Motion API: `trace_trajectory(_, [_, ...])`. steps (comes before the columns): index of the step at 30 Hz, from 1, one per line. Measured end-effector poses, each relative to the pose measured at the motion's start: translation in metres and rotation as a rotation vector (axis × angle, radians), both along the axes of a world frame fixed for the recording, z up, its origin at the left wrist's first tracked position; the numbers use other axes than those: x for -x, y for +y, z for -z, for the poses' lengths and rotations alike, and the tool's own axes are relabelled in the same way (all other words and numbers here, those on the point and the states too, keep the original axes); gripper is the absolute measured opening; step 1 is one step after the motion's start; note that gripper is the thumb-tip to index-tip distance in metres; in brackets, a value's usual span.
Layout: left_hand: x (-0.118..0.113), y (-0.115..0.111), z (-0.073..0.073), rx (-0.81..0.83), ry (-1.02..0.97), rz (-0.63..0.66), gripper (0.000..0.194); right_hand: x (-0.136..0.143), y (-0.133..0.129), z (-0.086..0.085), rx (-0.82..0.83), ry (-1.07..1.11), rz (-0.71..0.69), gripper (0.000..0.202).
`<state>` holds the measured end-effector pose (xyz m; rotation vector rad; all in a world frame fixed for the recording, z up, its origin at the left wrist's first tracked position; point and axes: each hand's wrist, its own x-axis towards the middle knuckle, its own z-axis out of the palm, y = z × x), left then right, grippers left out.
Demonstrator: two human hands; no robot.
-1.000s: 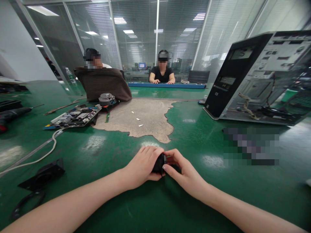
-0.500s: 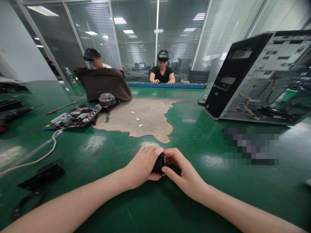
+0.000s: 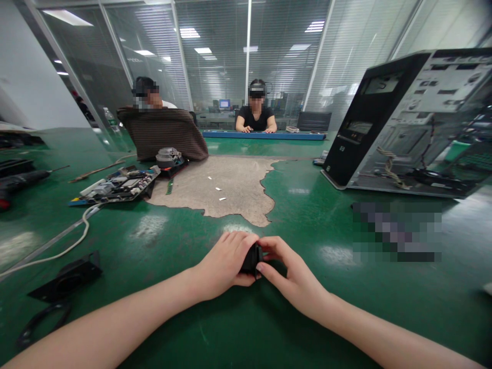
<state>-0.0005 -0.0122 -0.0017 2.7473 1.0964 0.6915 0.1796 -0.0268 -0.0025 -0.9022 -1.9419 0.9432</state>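
Note:
A small black part [image 3: 250, 260] rests between my two hands, low in the centre over the green tabletop [image 3: 307, 328]. My left hand [image 3: 230, 259] is closed round its left side, with the fingers over the top and the thumb below. On the right, my right hand [image 3: 282, 269] grips the part's edge between thumb and fingertips. Much of the part is hidden under my left hand. What exactly it is cannot be made out.
An open computer case [image 3: 384, 128] stands at the right, near a blurred object [image 3: 397, 230]. At the left lie a circuit board [image 3: 119, 184], a white cable [image 3: 82, 236], a black bracket [image 3: 69, 277] and a drill [image 3: 23, 182]. Two people sit across the table.
The fingertips of my right hand have shifted slightly at the black part's edge. My left hand has not visibly moved.

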Motion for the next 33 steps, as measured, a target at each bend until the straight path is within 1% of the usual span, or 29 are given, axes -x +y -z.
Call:
trace_trajectory(3, [0.0001,-0.0002,-0.0007,0.007,0.007,-0.003,0.06,-0.0004,-0.0014,-0.0008,0.015,-0.013,-0.021,0.025])
trace_trajectory(6, [0.0,-0.0006,-0.0016,0.007,0.003,0.009,0.061,-0.0013,-0.0028,-0.0029,-0.098,-0.024,-0.006,0.019])
trace_trajectory(8, [0.0,-0.0006,-0.0017,0.005,-0.008,0.012,0.061,-0.0015,-0.0024,-0.0032,-0.139,-0.018,0.0,0.012])
trace_trajectory(10, [0.0,-0.0004,-0.0013,0.007,-0.011,0.01,0.061,-0.0011,-0.0011,-0.0022,-0.108,0.012,0.0,0.014])
trace_trajectory(14, [0.0002,0.0,-0.0003,0.012,0.003,-0.002,0.061,0.0005,0.0006,-0.0003,0.028,0.024,0.003,0.029])
trace_trajectory(16, [0.0002,-0.0001,-0.0006,0.015,0.009,-0.005,0.06,0.0006,-0.0002,-0.0009,0.067,0.008,-0.018,0.027])
trace_trajectory(18, [0.0002,-0.0005,-0.0014,0.016,0.014,-0.004,0.06,0.0002,-0.0018,-0.0021,0.054,0.0,-0.033,0.026])
trace_trajectory(21, [0.0001,-0.001,-0.0026,0.017,0.019,0.005,0.061,-0.0005,-0.0034,-0.0037,-0.048,-0.015,-0.021,0.026])
trace_trajectory(23, [-0.0001,-0.0011,-0.0029,0.012,0.017,0.01,0.062,-0.0005,-0.0029,-0.0037,-0.096,-0.02,-0.013,0.021])
trace_trajectory(25, [-0.0002,-0.0011,-0.0028,0.009,0.012,0.01,0.062,0.0,-0.0015,-0.003,-0.097,-0.01,-0.008,0.016])
trace_trajectory(30, [-0.0009,-0.0009,-0.0026,0.008,0.023,-0.001,0.062,0.001,0.0,-0.0014,-0.036,-0.023,0.003,0.028])
trace_trajectory(33, [-0.0012,-0.001,-0.0029,0.01,0.032,-0.008,0.061,-0.0001,-0.0017,-0.0014,-0.022,-0.081,0.002,0.028])
